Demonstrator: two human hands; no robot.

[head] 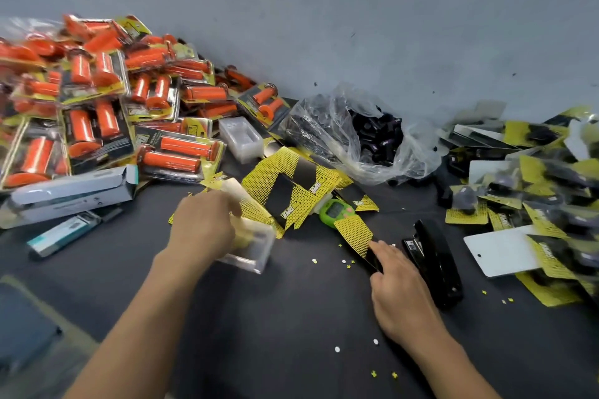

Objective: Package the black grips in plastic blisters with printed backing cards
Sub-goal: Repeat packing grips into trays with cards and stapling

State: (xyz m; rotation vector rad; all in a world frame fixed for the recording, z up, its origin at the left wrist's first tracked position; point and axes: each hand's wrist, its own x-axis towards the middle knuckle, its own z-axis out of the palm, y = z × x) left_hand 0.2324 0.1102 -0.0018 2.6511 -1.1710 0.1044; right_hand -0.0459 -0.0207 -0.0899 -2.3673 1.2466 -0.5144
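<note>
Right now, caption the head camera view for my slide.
Packing bench: clear blister and yellow backing card being handled, packaged orange grips piled left.

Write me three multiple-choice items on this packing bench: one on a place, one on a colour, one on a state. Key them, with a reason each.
1. Where does the stapler lie?
A. inside a drawer
B. right of the right hand
C. on a chair

2. What colour are the packed grips heaped at the left?
A. blue
B. white
C. orange

3. What is the left hand doing?
A. holding a clear blister
B. lying flat and empty
C. waving in the air

Key:
1 B, the stapler sits just to that hand's right.
2 C, every pack in that heap shows orange.
3 A, its fingers curl round the blister.
</note>
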